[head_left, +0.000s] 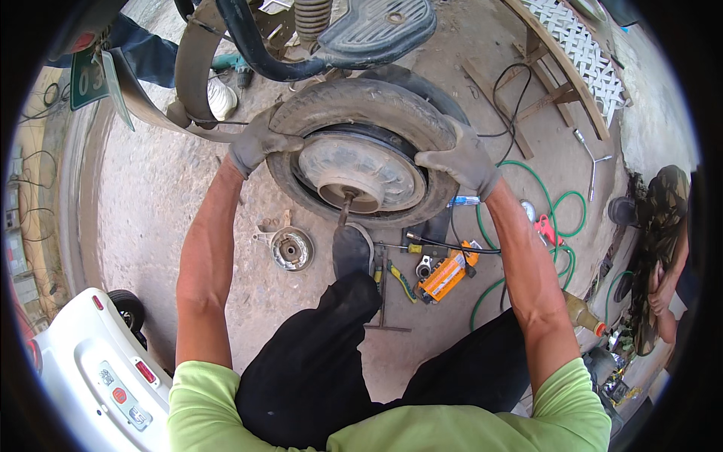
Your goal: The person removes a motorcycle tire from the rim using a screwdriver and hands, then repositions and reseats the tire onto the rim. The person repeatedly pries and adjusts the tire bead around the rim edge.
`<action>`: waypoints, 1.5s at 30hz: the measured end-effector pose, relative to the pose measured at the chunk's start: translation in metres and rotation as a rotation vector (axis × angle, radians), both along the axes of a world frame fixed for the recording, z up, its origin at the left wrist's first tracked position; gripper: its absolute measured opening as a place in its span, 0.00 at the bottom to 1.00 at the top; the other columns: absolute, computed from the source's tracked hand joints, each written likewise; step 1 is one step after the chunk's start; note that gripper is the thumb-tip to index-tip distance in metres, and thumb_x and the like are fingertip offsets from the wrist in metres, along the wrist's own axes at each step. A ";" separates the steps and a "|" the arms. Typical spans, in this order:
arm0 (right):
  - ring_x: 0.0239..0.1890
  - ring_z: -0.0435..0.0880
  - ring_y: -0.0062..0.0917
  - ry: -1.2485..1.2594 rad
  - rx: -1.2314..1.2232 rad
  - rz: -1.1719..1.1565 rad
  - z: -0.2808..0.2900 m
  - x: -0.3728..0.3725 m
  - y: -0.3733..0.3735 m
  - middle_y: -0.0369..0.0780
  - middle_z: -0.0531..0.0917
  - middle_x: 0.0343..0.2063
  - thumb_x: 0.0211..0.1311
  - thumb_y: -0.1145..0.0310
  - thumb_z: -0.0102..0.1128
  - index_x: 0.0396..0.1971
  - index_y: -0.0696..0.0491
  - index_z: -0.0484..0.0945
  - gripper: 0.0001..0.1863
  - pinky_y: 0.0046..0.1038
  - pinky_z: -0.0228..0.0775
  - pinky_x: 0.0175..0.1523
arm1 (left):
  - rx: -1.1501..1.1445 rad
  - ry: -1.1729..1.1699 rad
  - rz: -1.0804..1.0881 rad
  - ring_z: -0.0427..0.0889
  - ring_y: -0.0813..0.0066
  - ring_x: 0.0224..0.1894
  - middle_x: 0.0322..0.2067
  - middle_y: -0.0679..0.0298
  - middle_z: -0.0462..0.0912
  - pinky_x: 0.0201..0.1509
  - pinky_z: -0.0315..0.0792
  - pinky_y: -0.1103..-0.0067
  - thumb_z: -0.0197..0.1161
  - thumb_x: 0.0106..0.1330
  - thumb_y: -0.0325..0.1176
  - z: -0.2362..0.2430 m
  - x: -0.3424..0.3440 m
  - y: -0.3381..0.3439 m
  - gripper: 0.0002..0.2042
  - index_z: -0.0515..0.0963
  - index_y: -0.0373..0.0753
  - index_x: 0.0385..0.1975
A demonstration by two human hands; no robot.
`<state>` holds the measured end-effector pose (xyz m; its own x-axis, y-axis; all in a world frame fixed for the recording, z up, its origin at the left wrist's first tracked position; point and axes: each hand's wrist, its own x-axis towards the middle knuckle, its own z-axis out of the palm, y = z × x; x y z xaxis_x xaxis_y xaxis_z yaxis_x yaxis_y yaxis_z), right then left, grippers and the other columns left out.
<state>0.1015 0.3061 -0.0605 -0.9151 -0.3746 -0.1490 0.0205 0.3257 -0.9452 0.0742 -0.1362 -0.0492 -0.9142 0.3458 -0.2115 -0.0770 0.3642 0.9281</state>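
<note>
Gripping one wheel (365, 167) in the head view, both gloved hands are closed on the tyre: my left hand (261, 143) at its upper left, my right hand (468, 160) at its upper right. The wheel lies ahead of me, between the hands; neither is nearer, both touch it. Its wide axis runs left to right; the axle (346, 208) slants back toward my shoe (352, 252). Axle-to-shoe contact: cannot tell. Location: over the ground (173, 169), well in from its left edge. Counted there: one round metal plate (292, 249), left of the shoe; one orange box (444, 279) and one yellow-handled screwdriver (427, 249), right of it; one green hose (559, 203); one three-armed wrench (591, 162), nearer the right edge.
</note>
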 end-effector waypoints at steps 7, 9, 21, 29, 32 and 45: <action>0.63 0.89 0.32 0.025 0.000 -0.030 0.000 -0.003 0.001 0.49 0.91 0.61 0.55 0.54 0.89 0.71 0.65 0.80 0.47 0.36 0.77 0.72 | 0.109 -0.010 0.057 0.81 0.64 0.73 0.72 0.53 0.82 0.81 0.73 0.67 0.87 0.61 0.36 -0.001 0.006 0.006 0.51 0.64 0.28 0.82; 0.63 0.89 0.32 0.040 -0.022 -0.019 -0.008 -0.003 0.002 0.48 0.91 0.61 0.55 0.54 0.89 0.71 0.65 0.79 0.48 0.36 0.77 0.72 | 0.008 0.111 0.132 0.80 0.62 0.75 0.73 0.51 0.81 0.82 0.72 0.67 0.87 0.63 0.36 0.013 0.022 0.014 0.50 0.65 0.28 0.82; 0.65 0.89 0.35 0.063 -0.016 -0.025 -0.007 0.001 0.005 0.52 0.90 0.63 0.54 0.50 0.89 0.71 0.68 0.78 0.51 0.37 0.78 0.72 | -0.141 -0.292 -0.429 0.94 0.63 0.53 0.54 0.53 0.95 0.59 0.85 0.71 0.76 0.77 0.36 -0.029 0.199 0.174 0.25 0.82 0.36 0.71; 0.65 0.89 0.37 0.046 0.067 -0.084 -0.005 0.006 0.005 0.51 0.90 0.63 0.55 0.53 0.88 0.75 0.65 0.77 0.51 0.37 0.77 0.74 | -0.291 -0.411 -0.405 0.93 0.69 0.55 0.55 0.53 0.93 0.59 0.89 0.74 0.76 0.80 0.46 -0.169 0.225 0.219 0.33 0.75 0.38 0.78; 0.67 0.88 0.38 0.040 0.006 -0.064 -0.003 0.005 0.000 0.53 0.89 0.65 0.54 0.52 0.88 0.77 0.66 0.74 0.55 0.37 0.76 0.76 | 0.041 -0.681 -0.207 0.93 0.72 0.55 0.53 0.57 0.93 0.57 0.90 0.75 0.76 0.81 0.47 -0.189 0.231 0.214 0.30 0.77 0.36 0.73; 0.66 0.88 0.32 -0.007 -0.079 -0.056 -0.014 0.002 0.004 0.49 0.90 0.64 0.58 0.58 0.88 0.75 0.66 0.76 0.49 0.35 0.77 0.74 | 0.260 -0.329 0.119 0.90 0.67 0.55 0.54 0.56 0.91 0.63 0.82 0.73 0.59 0.72 0.22 0.047 0.224 0.074 0.29 0.75 0.31 0.75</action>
<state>0.1032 0.3104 -0.0747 -0.9339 -0.3341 -0.1274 0.0431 0.2484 -0.9677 0.2978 -0.0626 -0.0026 -0.8496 0.3220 -0.4178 -0.4110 0.0923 0.9070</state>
